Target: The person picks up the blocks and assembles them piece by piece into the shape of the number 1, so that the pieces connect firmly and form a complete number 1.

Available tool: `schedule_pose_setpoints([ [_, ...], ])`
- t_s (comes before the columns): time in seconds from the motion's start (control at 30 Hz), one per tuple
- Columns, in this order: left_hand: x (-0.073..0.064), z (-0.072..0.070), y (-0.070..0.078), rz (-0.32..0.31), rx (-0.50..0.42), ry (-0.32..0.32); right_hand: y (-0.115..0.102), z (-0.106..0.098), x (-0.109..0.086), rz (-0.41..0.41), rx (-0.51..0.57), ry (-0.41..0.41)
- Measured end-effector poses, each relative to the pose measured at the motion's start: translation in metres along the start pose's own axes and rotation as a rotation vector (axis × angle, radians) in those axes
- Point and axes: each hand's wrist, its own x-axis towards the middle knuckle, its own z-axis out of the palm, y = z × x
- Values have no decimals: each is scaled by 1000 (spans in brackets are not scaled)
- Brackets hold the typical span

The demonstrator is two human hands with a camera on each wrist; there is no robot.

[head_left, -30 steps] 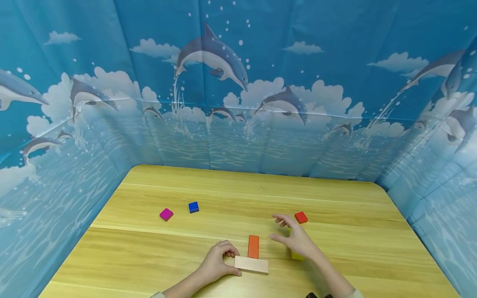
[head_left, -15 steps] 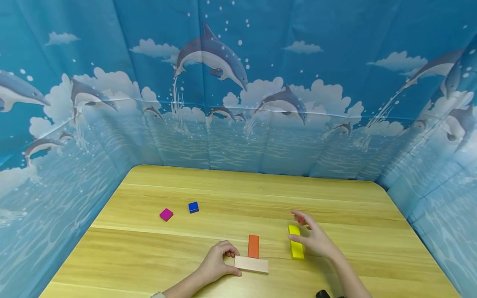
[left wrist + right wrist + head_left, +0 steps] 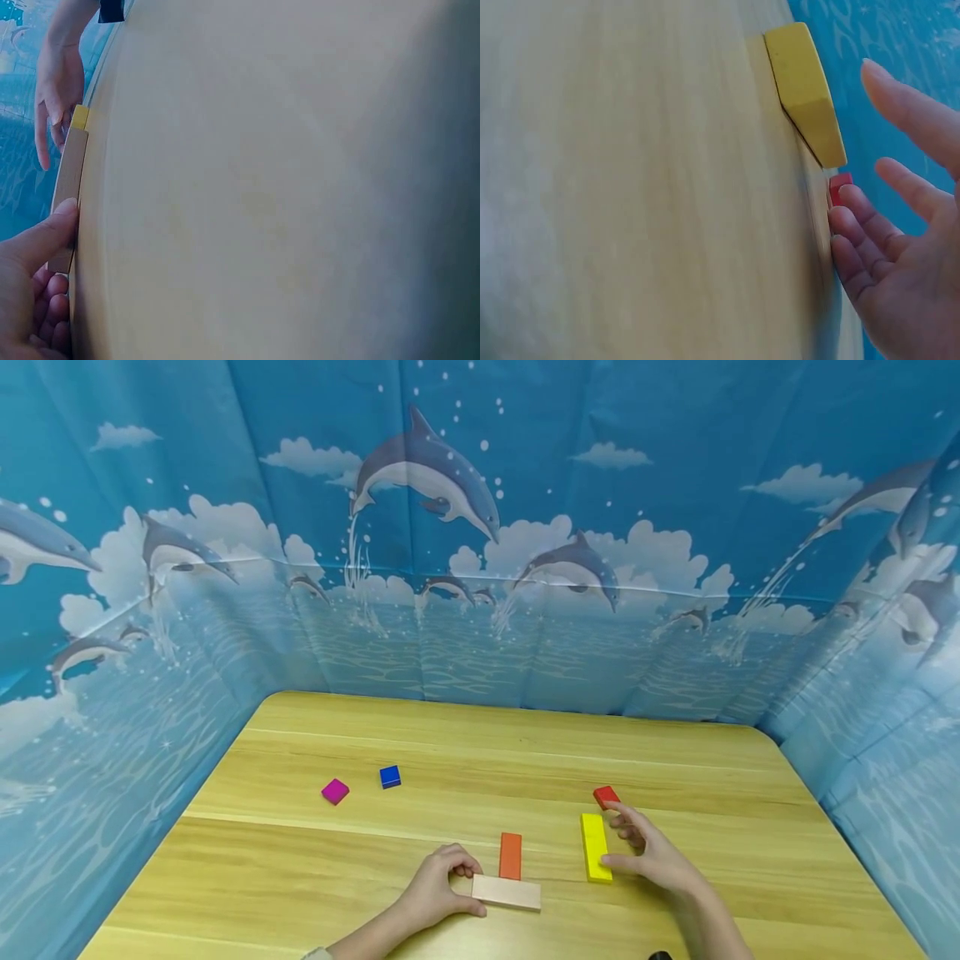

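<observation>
Head view: the left hand (image 3: 433,886) pinches one end of a pale wooden rectangular block (image 3: 508,892). Beside the long yellow rectangular block (image 3: 594,842) on the worktop (image 3: 450,727), the right hand (image 3: 656,857) is spread, empty; pinching that block across its width seems surest.

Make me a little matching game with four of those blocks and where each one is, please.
Things:
1. blue block
2. yellow block
3. orange block
4. plain wooden block

Places:
A. held by the left hand
B. beside the right hand
C. nearest the magenta block
D. just beyond the plain wooden block

Pairs: 1-C, 2-B, 3-D, 4-A
</observation>
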Motion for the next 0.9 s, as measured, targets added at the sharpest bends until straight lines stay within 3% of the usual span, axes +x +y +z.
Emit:
schedule_pose_setpoints([
  [0.23,0,-2,0,-5,-25,-7,4,-3,-2,-43,-17,-41],
  [0.5,-1,-6,17,-17,-28,-17,11,-5,-2,-59,-64,-106],
  [0.9,-1,-6,2,4,-54,-34,13,-6,-2,-77,-63,-162],
])
